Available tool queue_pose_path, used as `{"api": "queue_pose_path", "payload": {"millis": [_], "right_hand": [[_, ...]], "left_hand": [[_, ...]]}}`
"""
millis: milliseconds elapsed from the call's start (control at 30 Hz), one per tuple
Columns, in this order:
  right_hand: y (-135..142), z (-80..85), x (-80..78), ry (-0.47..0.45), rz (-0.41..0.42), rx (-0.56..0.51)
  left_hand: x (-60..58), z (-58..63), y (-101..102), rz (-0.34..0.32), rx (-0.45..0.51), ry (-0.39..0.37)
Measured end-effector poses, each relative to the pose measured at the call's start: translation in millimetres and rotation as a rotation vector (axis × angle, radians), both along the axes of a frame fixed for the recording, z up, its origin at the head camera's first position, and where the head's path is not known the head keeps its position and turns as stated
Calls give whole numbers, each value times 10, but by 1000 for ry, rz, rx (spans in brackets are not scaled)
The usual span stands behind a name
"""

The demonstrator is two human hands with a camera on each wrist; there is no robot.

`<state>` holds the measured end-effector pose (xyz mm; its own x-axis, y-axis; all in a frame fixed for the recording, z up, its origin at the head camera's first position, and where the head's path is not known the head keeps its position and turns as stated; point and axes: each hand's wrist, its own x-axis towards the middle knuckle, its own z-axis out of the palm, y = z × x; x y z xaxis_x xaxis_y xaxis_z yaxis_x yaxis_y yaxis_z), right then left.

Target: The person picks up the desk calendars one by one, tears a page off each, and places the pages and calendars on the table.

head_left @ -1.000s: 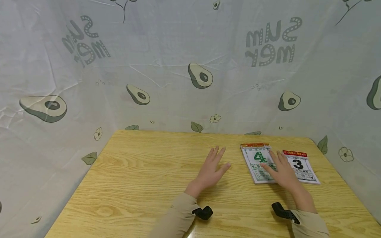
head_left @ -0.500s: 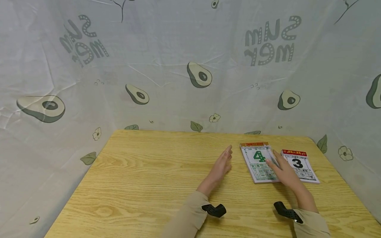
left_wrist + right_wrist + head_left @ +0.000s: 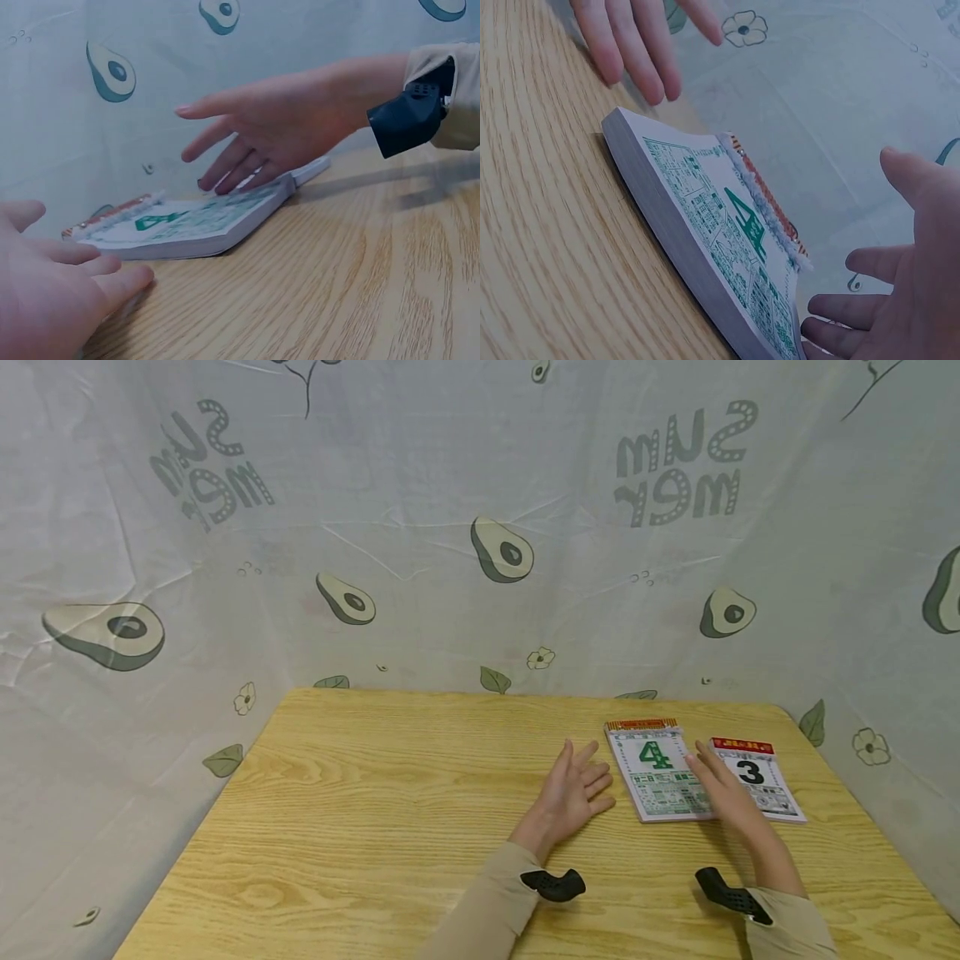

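Lying on the table is a thick tear-off calendar (image 3: 660,777) with a green 4 and a red-and-yellow top strip. To its right is a second tear-off calendar (image 3: 765,785), showing a black 3 under a red strip. My left hand (image 3: 566,797) is palm up with fingers spread, just left of the green-numbered calendar. My right hand (image 3: 727,789) has its fingers extended over that calendar's right edge and hides part of both pads. In the right wrist view, the right fingertips (image 3: 832,337) are right at the calendar's edge. Neither hand holds anything.
The wood-grain table (image 3: 360,802) extends left and in front of the calendars. A pale curtain (image 3: 420,527) printed with avocados stands behind and around it. Black wrist devices (image 3: 555,885) are strapped over both beige sleeves (image 3: 487,902).
My left hand has moved right toward the green-numbered calendar and turned palm up. My right hand has shifted slightly right, uncovering more of that calendar. Both calendars stay in place.
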<state>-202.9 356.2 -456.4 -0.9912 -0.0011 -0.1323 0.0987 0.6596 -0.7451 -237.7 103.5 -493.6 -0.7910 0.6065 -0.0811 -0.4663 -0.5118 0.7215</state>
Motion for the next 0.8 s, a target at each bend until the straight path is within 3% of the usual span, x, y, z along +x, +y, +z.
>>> {"api": "queue_pose_path", "payload": {"millis": [433, 800], "right_hand": [[31, 23, -18, -85, -79, -97], [46, -12, -5, -104, -106, -216]], "left_hand": [[-56, -38, 34, -143, 36, -47], [-65, -79, 27, -149, 70, -102]]}}
